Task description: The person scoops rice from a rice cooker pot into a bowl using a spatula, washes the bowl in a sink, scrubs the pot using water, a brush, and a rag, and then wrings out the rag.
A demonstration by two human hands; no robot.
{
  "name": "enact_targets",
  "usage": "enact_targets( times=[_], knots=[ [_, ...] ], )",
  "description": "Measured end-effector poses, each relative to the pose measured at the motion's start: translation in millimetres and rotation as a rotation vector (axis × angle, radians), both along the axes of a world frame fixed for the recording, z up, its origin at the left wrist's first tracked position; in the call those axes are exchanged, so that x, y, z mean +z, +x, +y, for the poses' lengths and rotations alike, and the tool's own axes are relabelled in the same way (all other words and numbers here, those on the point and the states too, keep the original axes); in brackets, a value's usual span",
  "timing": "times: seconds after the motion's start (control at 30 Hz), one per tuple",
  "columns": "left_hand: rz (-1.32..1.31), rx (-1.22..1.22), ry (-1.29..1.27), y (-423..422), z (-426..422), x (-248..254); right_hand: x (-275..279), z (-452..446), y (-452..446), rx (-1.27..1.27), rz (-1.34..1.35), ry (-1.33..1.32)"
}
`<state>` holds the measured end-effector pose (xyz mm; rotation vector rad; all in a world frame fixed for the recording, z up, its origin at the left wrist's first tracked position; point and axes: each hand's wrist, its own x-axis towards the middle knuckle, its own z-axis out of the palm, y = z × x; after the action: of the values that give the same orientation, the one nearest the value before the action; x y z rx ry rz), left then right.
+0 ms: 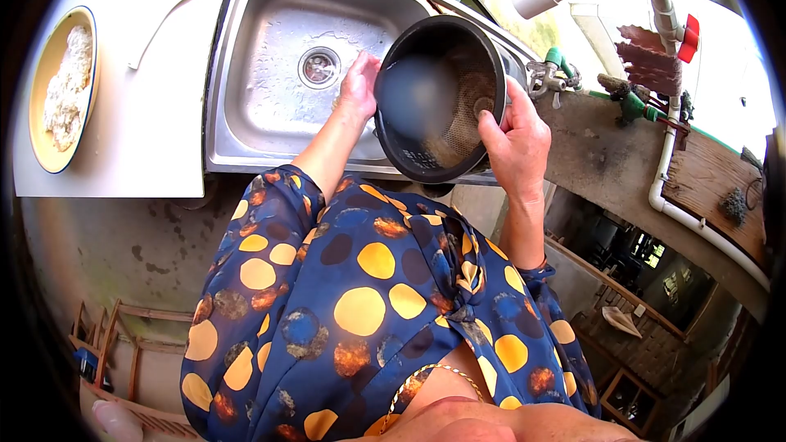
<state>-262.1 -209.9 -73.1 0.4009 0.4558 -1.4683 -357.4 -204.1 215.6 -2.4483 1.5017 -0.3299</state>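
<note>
Currently both hands, left (358, 90) and right (517, 143), grip the dark pot (438, 98) by opposite sides; its mouth overlaps the sink's (270, 41) edge.

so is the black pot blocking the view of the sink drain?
No, the drain shows uncovered in the steel basin, left of the black pot.

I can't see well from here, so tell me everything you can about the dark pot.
The pot is round and deep, with a thick black rim and no lid on it. Its inside looks dark and metallic, with a brownish speckled patch and small pale markings low on the wall; a hazy spot blurs the middle. It is tilted, held up at the right side of the sink. The left hand meets its side; the right hand grips the rim, thumb inside.
</note>
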Motion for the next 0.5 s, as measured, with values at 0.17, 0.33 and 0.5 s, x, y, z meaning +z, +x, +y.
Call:
enact_targets(
  times=[0.17, 0.33, 0.5],
  knots=[
    [0.015, -0.016, -0.044, -7.2, -6.0, -17.5, 0.4, -0.4, -1.2, -0.010, 0.018, -0.012],
    [0.032, 0.042, 0.058, -10.9, -5.4, -9.3, 2.4, 0.2, 0.4, -0.001, 0.007, -0.003],
    [0.008, 0.011, 0.002, -10.1, -4.0, -4.6, 3.4, 0.3, -0.3, 0.008, 0.039, -0.017]
  ],
)
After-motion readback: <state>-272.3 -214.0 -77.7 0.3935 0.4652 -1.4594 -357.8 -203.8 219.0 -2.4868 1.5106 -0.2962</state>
